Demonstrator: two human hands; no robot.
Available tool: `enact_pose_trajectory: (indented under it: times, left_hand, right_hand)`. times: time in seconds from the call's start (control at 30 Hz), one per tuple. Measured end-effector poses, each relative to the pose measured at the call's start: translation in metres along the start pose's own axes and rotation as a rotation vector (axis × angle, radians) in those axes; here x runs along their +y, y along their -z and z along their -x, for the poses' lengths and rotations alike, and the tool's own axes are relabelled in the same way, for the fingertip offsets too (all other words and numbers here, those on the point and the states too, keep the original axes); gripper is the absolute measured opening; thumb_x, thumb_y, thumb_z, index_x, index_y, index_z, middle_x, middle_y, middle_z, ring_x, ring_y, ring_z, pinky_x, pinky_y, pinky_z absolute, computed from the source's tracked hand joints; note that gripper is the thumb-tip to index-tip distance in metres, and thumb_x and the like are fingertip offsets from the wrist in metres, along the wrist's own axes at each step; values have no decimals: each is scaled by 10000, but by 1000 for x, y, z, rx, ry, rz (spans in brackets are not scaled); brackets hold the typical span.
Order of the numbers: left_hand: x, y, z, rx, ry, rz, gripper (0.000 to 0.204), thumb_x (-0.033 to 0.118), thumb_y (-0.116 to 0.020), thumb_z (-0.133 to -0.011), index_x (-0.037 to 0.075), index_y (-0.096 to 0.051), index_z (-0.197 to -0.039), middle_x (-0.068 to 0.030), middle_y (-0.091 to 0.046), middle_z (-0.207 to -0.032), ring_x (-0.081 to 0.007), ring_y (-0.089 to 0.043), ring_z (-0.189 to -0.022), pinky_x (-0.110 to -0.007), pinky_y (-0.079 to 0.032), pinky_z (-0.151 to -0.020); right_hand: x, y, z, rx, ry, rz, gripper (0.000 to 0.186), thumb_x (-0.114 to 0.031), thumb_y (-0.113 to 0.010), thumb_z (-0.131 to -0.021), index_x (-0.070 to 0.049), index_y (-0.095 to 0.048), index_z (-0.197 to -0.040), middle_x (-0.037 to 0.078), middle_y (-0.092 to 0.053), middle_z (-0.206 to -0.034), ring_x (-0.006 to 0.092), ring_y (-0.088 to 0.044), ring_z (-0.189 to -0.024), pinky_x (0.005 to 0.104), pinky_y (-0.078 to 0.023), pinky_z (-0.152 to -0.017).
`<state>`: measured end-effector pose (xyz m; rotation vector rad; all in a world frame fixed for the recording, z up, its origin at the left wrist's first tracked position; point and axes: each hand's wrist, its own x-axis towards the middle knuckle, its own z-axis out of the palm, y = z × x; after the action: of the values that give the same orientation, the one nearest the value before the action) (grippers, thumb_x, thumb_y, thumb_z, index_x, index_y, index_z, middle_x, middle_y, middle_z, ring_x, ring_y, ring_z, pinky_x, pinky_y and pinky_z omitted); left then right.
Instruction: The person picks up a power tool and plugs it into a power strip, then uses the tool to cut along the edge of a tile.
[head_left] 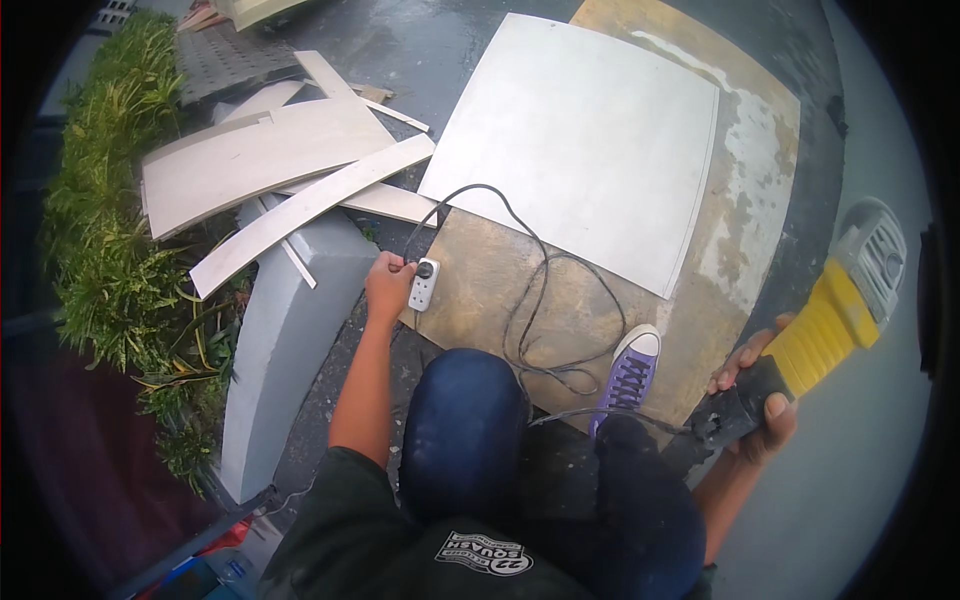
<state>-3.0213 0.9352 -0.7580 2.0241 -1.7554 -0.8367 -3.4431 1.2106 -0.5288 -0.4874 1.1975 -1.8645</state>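
Observation:
My left hand (384, 287) is closed in a pinch on a black plug (425, 270) at the upper end of a white power strip (421, 295). A black cord (546, 270) rises from beside these fingers and loops over the board to the right. In my right hand (768, 435) is a yellow and black handheld power tool (815, 325), gripped by its dark rear part. Its grey metal end points up and right. The cord runs across my leg to the tool's rear. My right palm is partly hidden behind the tool.
A large white panel (580, 140) lies on a stained brown board (480, 280). Cut pale boards and strips (290, 145) are piled at the upper left, partly over a grey curb (295, 340). Green plants (120, 220) line the left. My purple shoe (627, 380) rests on the brown board.

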Motion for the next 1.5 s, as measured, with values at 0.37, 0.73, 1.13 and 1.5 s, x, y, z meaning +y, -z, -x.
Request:
enact_pose_trajectory:
  times: [0.37,0.73,1.13,1.5]
  left_hand:
    - [-9,-4,9,-52,-79,-192,251,201,-810,-862,26,-660,-960,-136,-740,-866,-277,-719,-793,-397,-557,-753]
    - [23,45,47,-179,-96,-178,160,158,-700,-955,31,-704,-1053,-187,-761,-939,-349,-748,-875,-425,-561,-792]
    - [62,270,102,314,-100,-90,280,165,-679,-1001,9,-732,-1228,-157,-745,-917,-165,-694,-839,-330,-535,-786]
    - [38,293,40,533,-256,-225,231,150,-657,-1015,-6,-743,-1161,-179,-762,-965,-259,-751,-831,-366,-560,-783]
  right_hand:
    - [4,-5,-11,-11,56,-2,891,-369,-809,-869,51,-332,-1494,157,-574,-1000,250,-687,-748,371,-641,-646]
    - [10,-11,-15,-31,37,-17,910,-351,-835,-858,42,-309,-1488,141,-572,-992,238,-689,-746,363,-630,-640]
    - [-9,4,-16,-46,88,136,932,-356,-845,-867,17,-296,-1520,118,-555,-1028,212,-657,-762,362,-604,-649]
    - [-93,8,-68,-228,280,292,788,-328,-662,-978,51,-278,-1553,110,-495,-1138,162,-591,-901,296,-534,-764]
